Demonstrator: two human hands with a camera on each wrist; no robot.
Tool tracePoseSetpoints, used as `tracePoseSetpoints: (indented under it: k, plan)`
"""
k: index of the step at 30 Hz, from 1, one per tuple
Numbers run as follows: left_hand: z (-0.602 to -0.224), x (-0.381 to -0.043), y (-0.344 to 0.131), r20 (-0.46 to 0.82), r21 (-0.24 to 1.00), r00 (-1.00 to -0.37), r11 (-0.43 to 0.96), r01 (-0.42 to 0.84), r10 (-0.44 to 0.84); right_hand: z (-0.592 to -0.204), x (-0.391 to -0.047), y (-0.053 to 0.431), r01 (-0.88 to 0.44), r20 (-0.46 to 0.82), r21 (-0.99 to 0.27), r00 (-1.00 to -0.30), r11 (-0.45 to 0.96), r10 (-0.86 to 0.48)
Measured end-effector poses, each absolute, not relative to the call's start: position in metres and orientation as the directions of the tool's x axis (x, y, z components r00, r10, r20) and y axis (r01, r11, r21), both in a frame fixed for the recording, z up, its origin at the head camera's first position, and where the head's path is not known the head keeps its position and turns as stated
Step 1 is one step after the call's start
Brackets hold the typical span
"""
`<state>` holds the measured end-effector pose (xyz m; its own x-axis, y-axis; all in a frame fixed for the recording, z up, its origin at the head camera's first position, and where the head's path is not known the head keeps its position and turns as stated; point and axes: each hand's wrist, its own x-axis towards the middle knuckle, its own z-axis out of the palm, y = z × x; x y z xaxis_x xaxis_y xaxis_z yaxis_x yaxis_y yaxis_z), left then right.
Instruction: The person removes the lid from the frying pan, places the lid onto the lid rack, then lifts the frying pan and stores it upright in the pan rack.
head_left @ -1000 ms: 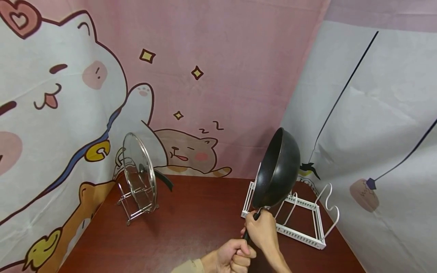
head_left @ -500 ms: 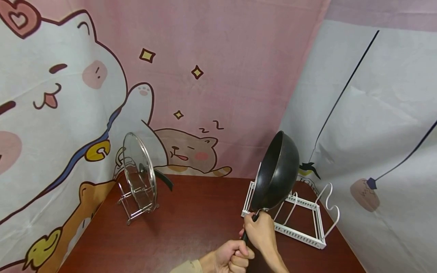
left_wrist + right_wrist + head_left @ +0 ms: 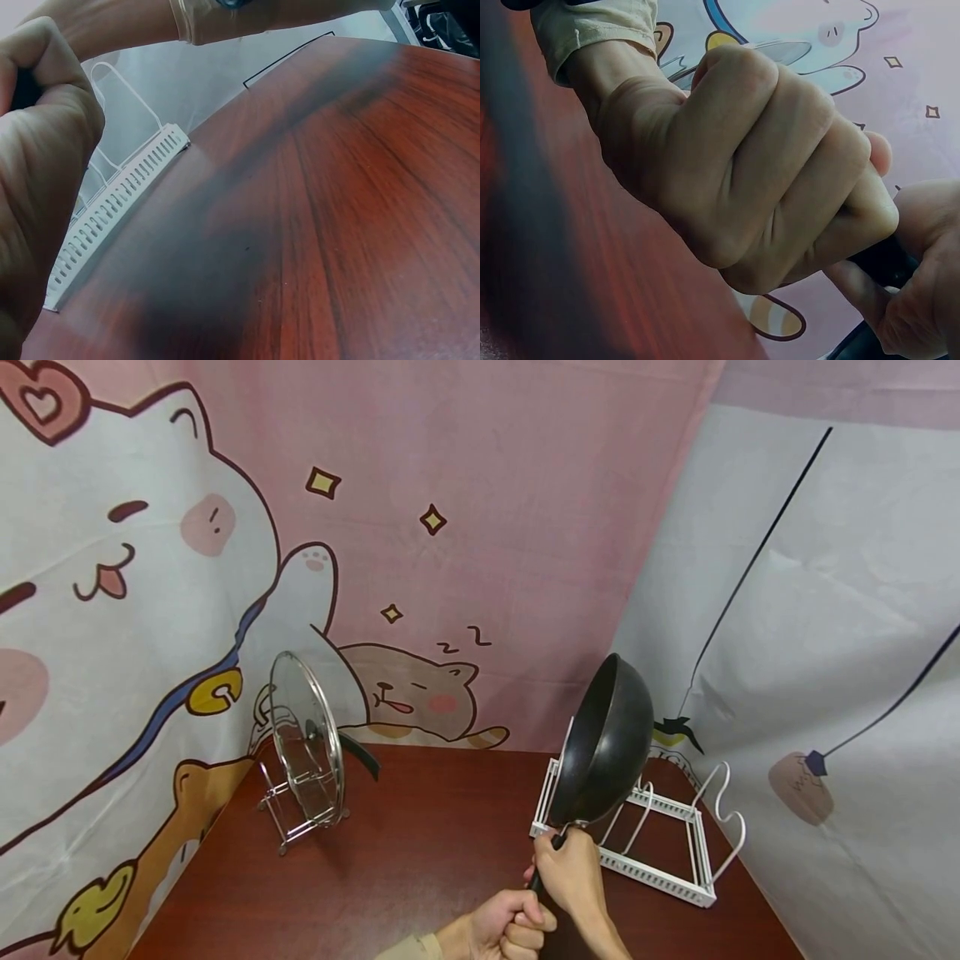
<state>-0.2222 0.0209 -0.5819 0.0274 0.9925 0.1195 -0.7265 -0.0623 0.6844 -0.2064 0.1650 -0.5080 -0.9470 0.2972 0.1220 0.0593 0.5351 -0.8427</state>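
Both of my hands grip the black handle (image 3: 536, 882) of a deep dark wok (image 3: 618, 743). The wok stands on edge, its opening facing left and its round underside facing right. In the head view it overlaps a white rack (image 3: 660, 876). My right hand (image 3: 576, 874) holds the handle just below the bowl, with its forearm bare. Lower down, my left hand (image 3: 512, 927) wraps the handle in a fist. The right wrist view shows the left hand's curled fingers (image 3: 772, 150) close up, while the right hand is partly cut off at that view's edge.
On the left of the reddish-brown table (image 3: 420, 827), a glass lid (image 3: 302, 752) with a metal rim leans in a wire stand (image 3: 288, 837). The white rack's curved wire dividers (image 3: 738, 831) rise at the right. Printed curtains (image 3: 510, 527) enclose the back and sides.
The wok has lowered slightly and drifted a little left, with both hands still gripping its handle. The lid, stand and rack stay where they were.
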Motion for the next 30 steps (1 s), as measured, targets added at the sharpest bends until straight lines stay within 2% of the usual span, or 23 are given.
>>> tracePoseSetpoints:
  k: [30]
  plan:
    - [-0.589,-0.221,0.022,0.108,0.678,-0.002,-0.075,-0.732,0.994,-0.52,-0.209,0.166,0.075,0.088,-0.851,-0.955,0.52,0.282]
